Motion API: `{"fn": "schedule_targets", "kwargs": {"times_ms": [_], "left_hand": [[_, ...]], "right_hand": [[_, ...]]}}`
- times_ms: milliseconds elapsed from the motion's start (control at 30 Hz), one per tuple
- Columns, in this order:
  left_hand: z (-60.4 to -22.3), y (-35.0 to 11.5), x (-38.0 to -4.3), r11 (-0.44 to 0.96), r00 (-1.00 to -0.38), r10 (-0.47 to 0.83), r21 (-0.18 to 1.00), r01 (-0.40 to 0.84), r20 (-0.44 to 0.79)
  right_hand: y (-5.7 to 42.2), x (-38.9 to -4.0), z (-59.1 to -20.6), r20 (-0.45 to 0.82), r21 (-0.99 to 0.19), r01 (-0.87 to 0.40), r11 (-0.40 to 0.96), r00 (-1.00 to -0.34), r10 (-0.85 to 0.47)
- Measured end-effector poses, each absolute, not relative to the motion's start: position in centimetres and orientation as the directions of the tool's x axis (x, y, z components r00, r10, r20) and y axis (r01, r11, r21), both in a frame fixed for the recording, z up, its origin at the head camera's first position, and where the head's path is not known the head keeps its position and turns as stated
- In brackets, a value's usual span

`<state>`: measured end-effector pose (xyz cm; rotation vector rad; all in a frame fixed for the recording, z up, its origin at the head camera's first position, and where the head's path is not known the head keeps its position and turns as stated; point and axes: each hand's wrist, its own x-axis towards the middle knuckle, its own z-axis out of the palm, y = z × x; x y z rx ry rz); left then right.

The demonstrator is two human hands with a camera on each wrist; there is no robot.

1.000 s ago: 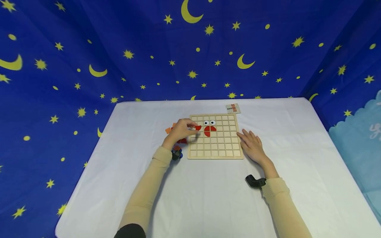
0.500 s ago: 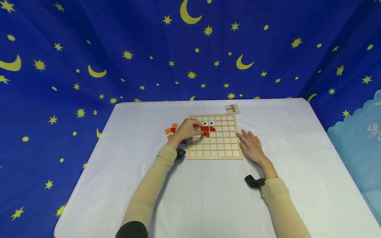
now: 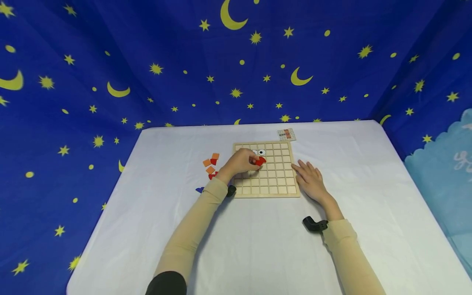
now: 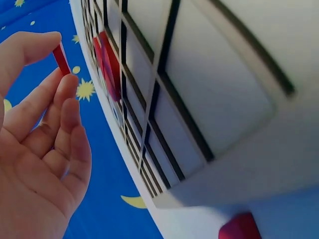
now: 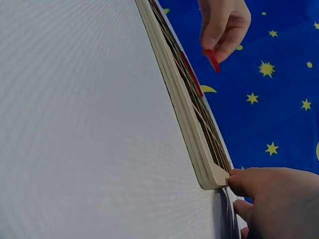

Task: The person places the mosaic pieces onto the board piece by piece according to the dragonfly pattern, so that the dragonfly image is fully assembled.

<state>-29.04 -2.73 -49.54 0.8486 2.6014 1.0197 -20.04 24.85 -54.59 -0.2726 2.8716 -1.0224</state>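
Note:
My left hand (image 3: 241, 161) is over the wooden grid board (image 3: 282, 183), pinching a small red tile (image 4: 62, 59) between thumb and forefinger. In the left wrist view the tile is held edge-on, apart from the board, and the other fingers are loosely bent. Red pieces (image 4: 108, 64) lie on the grid, partly hidden by this hand in the head view. Just behind them is a round eye tile (image 3: 262, 152), with a second one mostly covered. My right hand (image 3: 311, 179) rests at the board's right side, fingers spread, a fingertip touching the wooden edge.
Left of the board lie loose orange squares (image 3: 210, 169), red pieces (image 3: 213, 162) and blue pieces (image 3: 199, 190), some covered by the left forearm. A small printed pattern card (image 3: 286, 134) lies behind the board. A starry blue curtain (image 3: 177, 82) hangs behind the white table (image 3: 258, 237).
My left hand has moved right across the board with the red tile, now over the red pieces below the eyes. More loose pieces show on the left. The right hand has stayed put.

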Motion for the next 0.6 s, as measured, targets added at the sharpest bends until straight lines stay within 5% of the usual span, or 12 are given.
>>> {"fn": "schedule_targets", "kwargs": {"times_ms": [600], "left_hand": [[-50.1,-1.0,-28.9,0.735,-0.823,0.568,0.454,0.504,-0.006]], "right_hand": [[24.9,-20.2,-54.7,-0.025,-0.633,-0.139,0.762,-0.979,-0.200]]}}
